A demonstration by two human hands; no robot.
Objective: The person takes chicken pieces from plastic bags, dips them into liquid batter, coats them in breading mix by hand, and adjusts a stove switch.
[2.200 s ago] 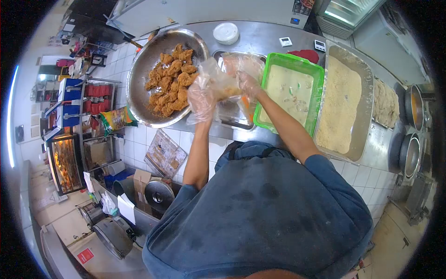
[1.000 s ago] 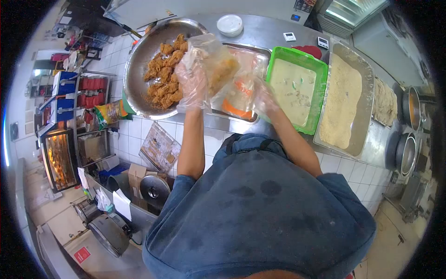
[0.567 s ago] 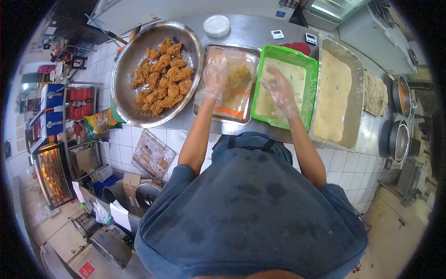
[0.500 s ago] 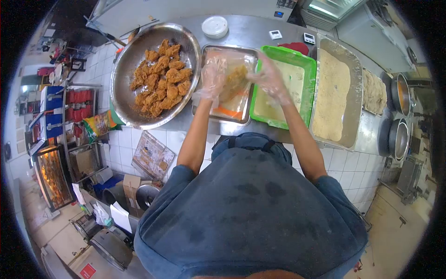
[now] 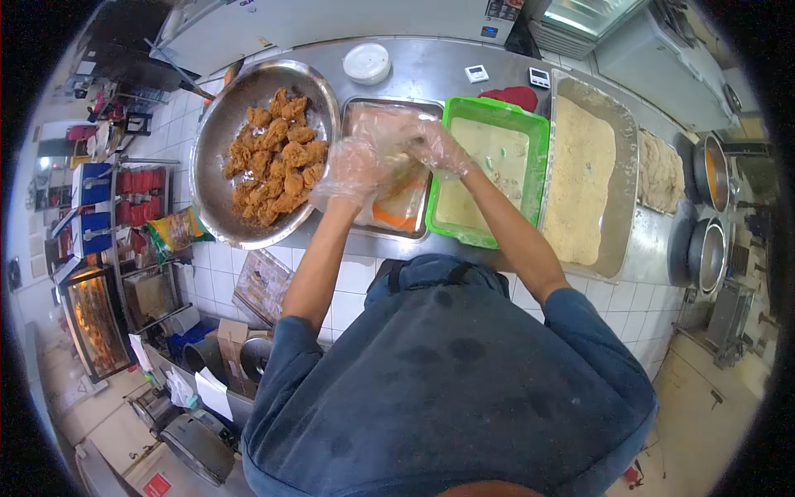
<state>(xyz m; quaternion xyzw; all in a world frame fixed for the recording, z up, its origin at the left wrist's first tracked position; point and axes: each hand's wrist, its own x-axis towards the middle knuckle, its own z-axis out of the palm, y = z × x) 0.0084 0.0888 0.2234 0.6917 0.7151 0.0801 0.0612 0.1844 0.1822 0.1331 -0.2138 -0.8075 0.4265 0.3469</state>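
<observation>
Both hands wear loose clear plastic gloves. A clear plastic bag point(image 5: 401, 189) with an orange patch and yellowish-brown contents is between them, over a metal tray point(image 5: 434, 106). My left hand point(image 5: 358, 164) grips the bag's left side, its fingers partly hidden by crinkled plastic. At the bag's upper right, my right hand point(image 5: 440, 151) has its fingers closed on the edge. Left of the hands, a large steel bowl point(image 5: 207, 178) holds several brown breaded fried chicken pieces point(image 5: 277, 161). A green tub point(image 5: 537, 178) of pale, milky liquid stands close to my right wrist.
Further right is a deep metal pan point(image 5: 623, 178) of pale flour-like powder, then a clumpy floury mass point(image 5: 660, 174). A round white-lidded container point(image 5: 367, 64), two small timers point(image 5: 476, 74) and a red cloth point(image 5: 512, 97) lie along the back. Steel bowls point(image 5: 710, 253) sit far right.
My right hand has come left and closed on the bag's edge; before, its fingers were spread at the bag's right side. The whole view has shifted slightly.
</observation>
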